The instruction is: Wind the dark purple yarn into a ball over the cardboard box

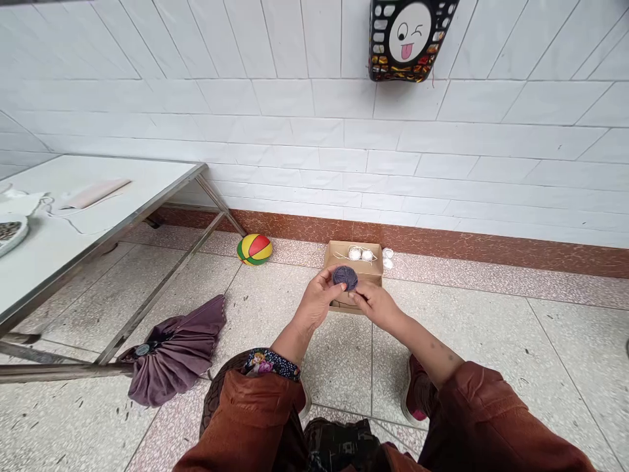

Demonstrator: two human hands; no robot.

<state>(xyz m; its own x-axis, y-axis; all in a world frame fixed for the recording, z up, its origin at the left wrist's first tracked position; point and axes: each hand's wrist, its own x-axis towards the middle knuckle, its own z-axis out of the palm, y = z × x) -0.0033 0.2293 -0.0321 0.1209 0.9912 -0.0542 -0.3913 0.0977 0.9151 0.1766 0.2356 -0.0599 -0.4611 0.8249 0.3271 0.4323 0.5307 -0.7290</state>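
Note:
In front of me, over a cardboard box (354,246), my left hand (317,298) is closed around a ball of dark purple-grey yarn (344,278), thumb across its lower side. My right hand (376,303) is pinched at the ball's lower right, seemingly on the yarn strand, which is too thin to see clearly. A dark strand lies in the near part of the box below. Two small white balls (354,254) with pale threads sit in the box's far part.
White round pieces (388,258) lie right of the box. A striped ball (254,250) rests on the floor by the metal-framed table (162,180). Bunched purple cloth (181,354) lies to the left. A black basket (410,39) hangs on the tiled wall.

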